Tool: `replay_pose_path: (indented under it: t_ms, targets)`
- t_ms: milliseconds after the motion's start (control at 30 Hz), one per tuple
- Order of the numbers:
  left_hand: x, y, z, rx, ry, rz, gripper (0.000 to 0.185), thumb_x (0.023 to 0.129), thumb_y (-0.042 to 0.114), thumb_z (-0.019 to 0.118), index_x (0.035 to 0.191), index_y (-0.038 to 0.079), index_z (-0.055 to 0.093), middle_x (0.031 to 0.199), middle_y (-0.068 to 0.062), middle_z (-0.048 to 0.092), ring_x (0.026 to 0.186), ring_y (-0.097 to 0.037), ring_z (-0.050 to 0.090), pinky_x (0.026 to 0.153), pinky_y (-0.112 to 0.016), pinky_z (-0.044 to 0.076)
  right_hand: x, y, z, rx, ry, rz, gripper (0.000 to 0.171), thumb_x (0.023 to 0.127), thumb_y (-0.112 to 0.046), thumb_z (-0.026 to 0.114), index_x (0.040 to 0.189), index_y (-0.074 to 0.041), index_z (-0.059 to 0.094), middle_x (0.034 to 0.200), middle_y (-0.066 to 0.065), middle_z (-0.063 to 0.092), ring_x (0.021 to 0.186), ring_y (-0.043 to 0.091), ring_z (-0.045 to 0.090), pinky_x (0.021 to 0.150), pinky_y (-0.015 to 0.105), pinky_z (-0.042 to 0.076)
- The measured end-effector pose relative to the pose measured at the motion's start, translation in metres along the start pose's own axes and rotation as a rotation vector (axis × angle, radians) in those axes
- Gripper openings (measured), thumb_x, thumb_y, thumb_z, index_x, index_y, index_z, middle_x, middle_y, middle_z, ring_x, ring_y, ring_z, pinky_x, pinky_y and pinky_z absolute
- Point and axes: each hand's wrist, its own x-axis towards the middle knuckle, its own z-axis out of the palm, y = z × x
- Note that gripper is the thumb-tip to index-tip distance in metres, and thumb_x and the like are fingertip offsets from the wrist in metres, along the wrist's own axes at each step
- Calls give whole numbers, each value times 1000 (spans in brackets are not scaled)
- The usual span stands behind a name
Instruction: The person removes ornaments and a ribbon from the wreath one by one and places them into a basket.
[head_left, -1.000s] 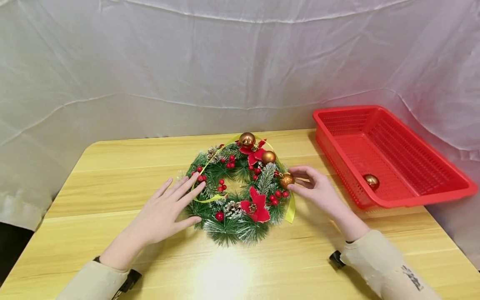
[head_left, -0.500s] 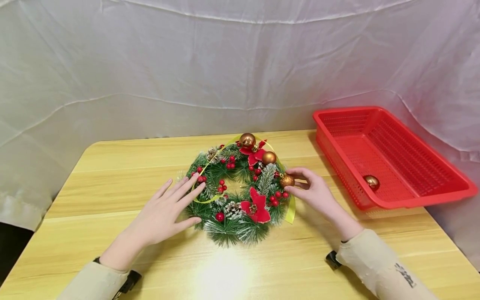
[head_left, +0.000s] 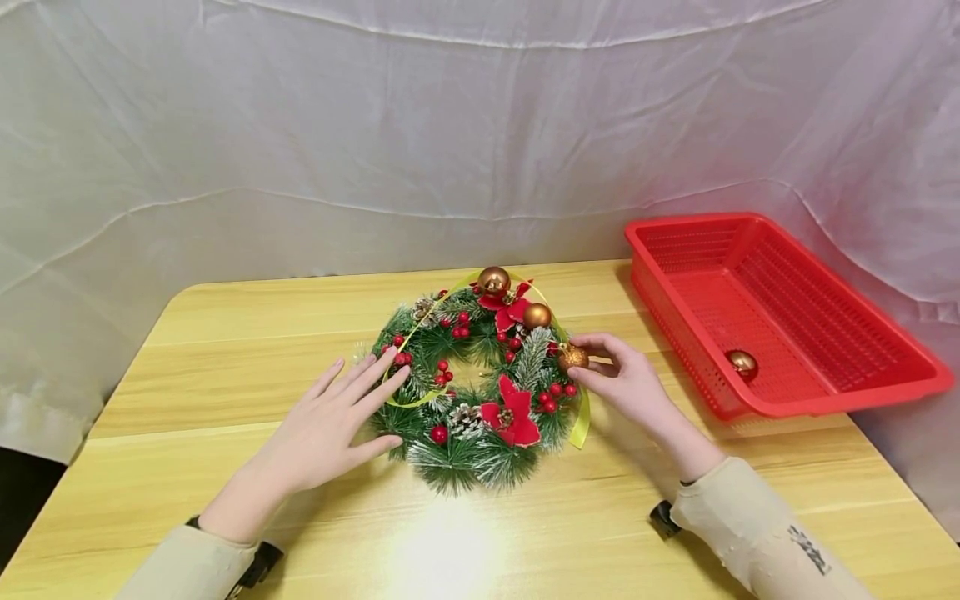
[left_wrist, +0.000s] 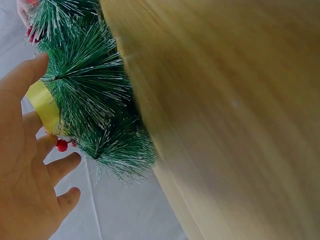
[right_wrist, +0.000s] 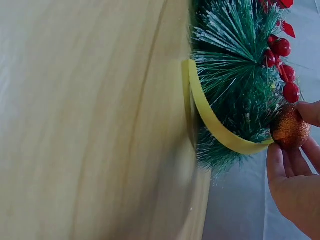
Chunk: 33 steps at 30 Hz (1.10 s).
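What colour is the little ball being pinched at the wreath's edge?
The ball is glittery copper-gold, clearest in the right wrist view, pinched by the right hand.

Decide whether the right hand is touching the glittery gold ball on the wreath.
Touching. The right wrist view shows the right hand pinching the gold ball between thumb and fingers, beside the wreath.

It's a light yellow wood-grain table [head_left: 225,375] with rounded back corners. A Christmas wreath [head_left: 480,383] lies flat around the middle of it, and a red plastic basket [head_left: 825,400] sits on the right end, poking a bit past the table's right edge.
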Motion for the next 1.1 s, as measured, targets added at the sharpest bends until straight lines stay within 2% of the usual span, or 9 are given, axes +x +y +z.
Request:
replay_pose_path:
  t_ms: [133,367,567,867,1100]
  targets:
    - [0,0,0,-8,2,-2,80,90,62,49,154,23,22,160,-1,13,143,-28,19,117,-47,5,0,-3,2,10,8,-19,44,85,-6,71,126,1,56,125,19,56,112,36,58,88,23,51]
    - [0,1,-2,-7,-7,-4,80,90,62,50,154,23,21,160,-1,12,144,-24,14,117,-48,5,-2,-9,3,33,22,-71,43,84,-6,73,124,-1,57,125,15,57,112,29,58,92,23,48]
    - [0,0,-1,-6,-10,-6,80,90,62,49,154,24,21,160,-1,11,144,-24,14,117,-47,5,-3,-14,6,59,26,-97,42,84,-3,71,123,2,57,123,17,57,110,26,59,92,24,48]
    - [-1,1,-1,-4,0,-1,79,90,62,49,153,22,23,160,-2,13,142,-30,22,117,-47,6,2,-19,10,72,37,-119,41,85,-1,70,123,5,56,123,18,57,108,22,60,92,25,49]
    - [-1,1,-2,-6,-14,-8,79,90,62,48,153,22,22,160,-2,13,143,-26,17,117,-47,5,7,-24,12,75,42,-141,41,84,0,71,123,4,58,123,18,57,108,16,59,93,26,49]
